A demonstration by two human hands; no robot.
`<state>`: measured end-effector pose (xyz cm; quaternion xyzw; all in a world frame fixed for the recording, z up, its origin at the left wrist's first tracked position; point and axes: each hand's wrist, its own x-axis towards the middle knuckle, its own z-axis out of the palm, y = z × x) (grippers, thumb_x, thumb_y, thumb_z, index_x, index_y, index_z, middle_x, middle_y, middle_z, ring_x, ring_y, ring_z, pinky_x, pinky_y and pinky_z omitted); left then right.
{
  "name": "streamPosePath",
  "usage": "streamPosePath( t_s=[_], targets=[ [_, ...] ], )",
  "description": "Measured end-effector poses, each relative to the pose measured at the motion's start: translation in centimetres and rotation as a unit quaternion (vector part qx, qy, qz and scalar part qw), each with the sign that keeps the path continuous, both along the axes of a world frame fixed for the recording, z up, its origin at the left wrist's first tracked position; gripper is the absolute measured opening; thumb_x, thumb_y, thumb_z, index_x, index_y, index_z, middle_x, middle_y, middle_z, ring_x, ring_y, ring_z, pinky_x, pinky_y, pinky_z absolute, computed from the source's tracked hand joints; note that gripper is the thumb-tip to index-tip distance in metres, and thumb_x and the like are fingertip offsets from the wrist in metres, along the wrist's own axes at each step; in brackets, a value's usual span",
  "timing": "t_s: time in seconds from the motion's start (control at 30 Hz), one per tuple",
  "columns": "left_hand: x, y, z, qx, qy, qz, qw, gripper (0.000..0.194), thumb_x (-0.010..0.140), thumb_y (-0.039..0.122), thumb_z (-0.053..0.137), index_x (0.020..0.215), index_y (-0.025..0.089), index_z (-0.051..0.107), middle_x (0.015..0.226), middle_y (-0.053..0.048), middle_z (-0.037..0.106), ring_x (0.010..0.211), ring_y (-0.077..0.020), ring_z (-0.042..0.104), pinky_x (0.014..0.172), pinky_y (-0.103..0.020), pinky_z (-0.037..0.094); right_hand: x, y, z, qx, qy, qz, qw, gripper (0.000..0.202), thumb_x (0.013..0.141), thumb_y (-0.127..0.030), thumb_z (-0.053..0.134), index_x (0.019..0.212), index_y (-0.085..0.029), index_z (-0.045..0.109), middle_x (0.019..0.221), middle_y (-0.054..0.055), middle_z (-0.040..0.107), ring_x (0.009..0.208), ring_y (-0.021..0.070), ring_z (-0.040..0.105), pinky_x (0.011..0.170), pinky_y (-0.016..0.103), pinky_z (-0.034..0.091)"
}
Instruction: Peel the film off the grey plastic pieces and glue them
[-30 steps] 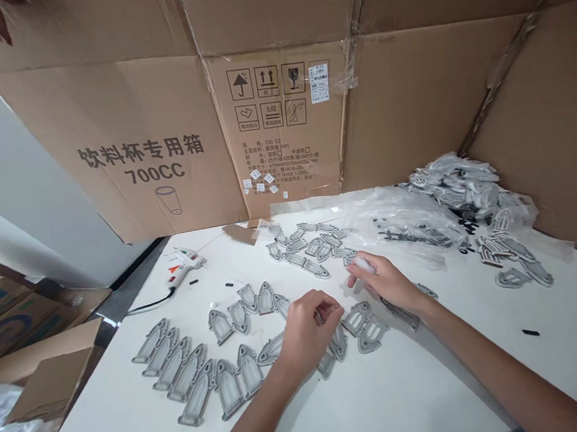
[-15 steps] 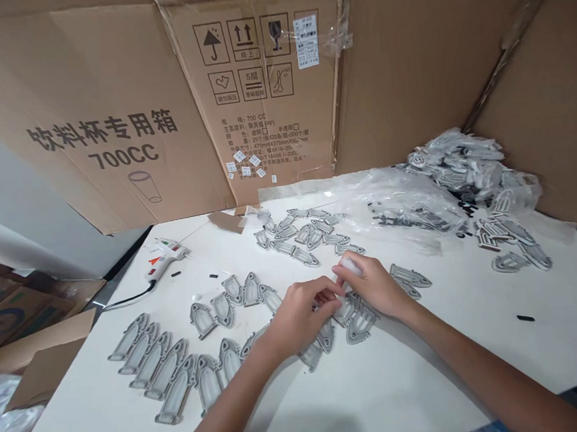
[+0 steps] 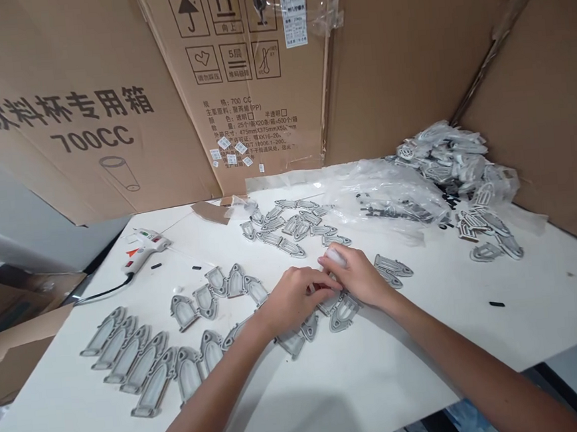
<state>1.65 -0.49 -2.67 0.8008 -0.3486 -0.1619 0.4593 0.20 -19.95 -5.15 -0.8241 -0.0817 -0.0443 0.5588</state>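
Note:
Curled around a small whitish, translucent, rounded thing is my right hand, held over the middle of the table; only the top of that thing shows, like a small bottle. My left hand is close by on the left, with thumb and fingers bent together at the right hand's fingertips. What lies between them is hidden. Grey arch-shaped pieces lie under and beside both hands. More such pieces form a curved row to the left, partly covered by my left forearm.
A glue gun with a black cord lies at the back left. Loose grey pieces lie behind my hands, with clear plastic bags and a pile of wrapped parts farther right. Cardboard boxes wall the back.
The camera view has shifted, so the scene sits further left and higher. Both hands keep nearly the same place over the pieces, and my right hand still holds the whitish thing.

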Motion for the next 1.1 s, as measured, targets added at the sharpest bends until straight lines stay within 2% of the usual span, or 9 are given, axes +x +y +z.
streamPosePath(
  t_s=[0.2,0.37,0.63,0.77,0.93,1.1],
  targets=[
    [0.0,0.0,-0.5,-0.002,-0.006,0.001,1.000,0.021,0.094,0.014,0.066,0.099,0.026,0.082,0.090,0.002,0.077,0.076,-0.0138,0.064,0.077,-0.025,0.050,-0.1,0.0,0.0,-0.005,0.005,-0.004,1.000,0.038,0.104,-0.046,0.062,0.076,-0.024,0.047,0.069,-0.005,0.063,0.065,0.0209,0.058,0.062,0.030,0.040],
    [-0.4,-0.3,-1.4,-0.007,-0.058,0.004,0.998,0.021,0.090,0.011,0.071,0.103,0.025,0.081,0.100,-0.001,0.075,0.087,-0.0153,0.065,0.080,-0.026,0.051,0.0,0.0,-0.4,-0.022,0.010,-0.014,1.000,0.038,0.104,-0.051,0.061,0.078,-0.024,0.053,0.070,-0.003,0.065,0.066,0.0231,0.058,0.061,0.032,0.042],
    [-0.7,-0.3,-2.2,0.025,-0.118,0.031,0.992,0.019,0.086,0.012,0.073,0.100,0.022,0.081,0.092,-0.002,0.070,0.087,-0.0172,0.063,0.079,-0.029,0.051,-0.2,0.0,-0.3,-0.015,0.026,-0.012,0.999,0.037,0.103,-0.052,0.062,0.080,-0.024,0.055,0.073,-0.004,0.069,0.066,0.0223,0.061,0.062,0.032,0.045],
    [-0.8,-0.3,-2.4,0.028,-0.149,0.031,0.988,0.022,0.086,0.010,0.071,0.102,0.021,0.082,0.093,-0.002,0.070,0.091,-0.0182,0.064,0.081,-0.029,0.051,-0.2,0.1,-0.2,-0.017,0.032,-0.012,0.999,0.036,0.103,-0.051,0.062,0.080,-0.024,0.056,0.073,-0.004,0.069,0.061,0.0205,0.058,0.058,0.030,0.043],
    [-0.9,-0.2,-2.6,0.070,-0.240,0.016,0.968,0.018,0.091,0.012,0.068,0.094,0.022,0.082,0.093,-0.002,0.071,0.091,-0.0185,0.064,0.085,-0.032,0.049,-0.2,0.1,-0.3,-0.014,0.030,-0.007,0.999,0.036,0.104,-0.049,0.062,0.079,-0.023,0.058,0.075,-0.004,0.069,0.058,0.0181,0.055,0.056,0.029,0.042],
    [-1.1,-0.4,-2.8,0.114,-0.301,0.026,0.946,0.017,0.087,0.009,0.068,0.088,0.021,0.079,0.093,0.000,0.072,0.085,-0.0176,0.060,0.083,-0.034,0.045,-0.1,-0.2,-0.5,0.019,0.042,-0.002,0.999,0.039,0.104,-0.052,0.065,0.080,-0.022,0.062,0.071,-0.003,0.065,0.052,0.0150,0.046,0.049,0.026,0.034]
  ],
)
